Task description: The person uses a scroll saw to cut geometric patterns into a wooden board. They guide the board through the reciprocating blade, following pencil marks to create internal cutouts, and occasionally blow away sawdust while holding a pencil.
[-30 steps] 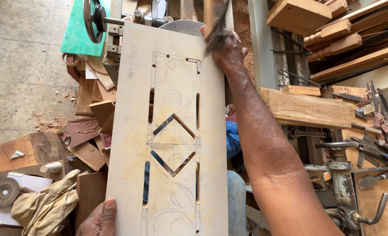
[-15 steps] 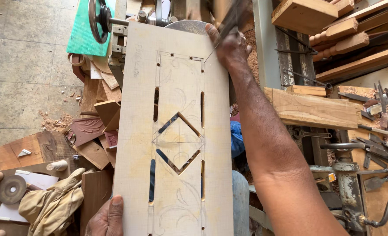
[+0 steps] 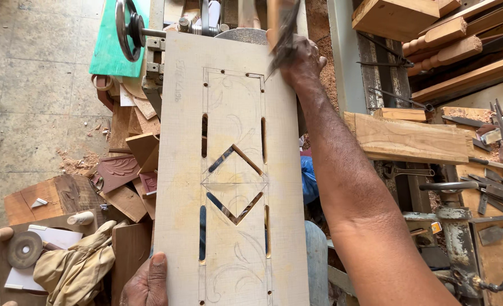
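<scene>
Head view showed the right hand [image 3: 303, 61] clamped on a blurred dark tool [image 3: 285, 35] at the far corner of the pale rectangular wooden panel with slot cutouts [image 3: 231, 170]; the left hand [image 3: 146, 283] gripped its near edge. Its long axis ran away from the person toward the green machine [image 3: 111, 42]. Since earlier frames, the panel had shifted slightly right.

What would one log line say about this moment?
left hand: holds board's near edge | right hand: grip on brush at far corner | wooden board: flat, slots cut through
</scene>
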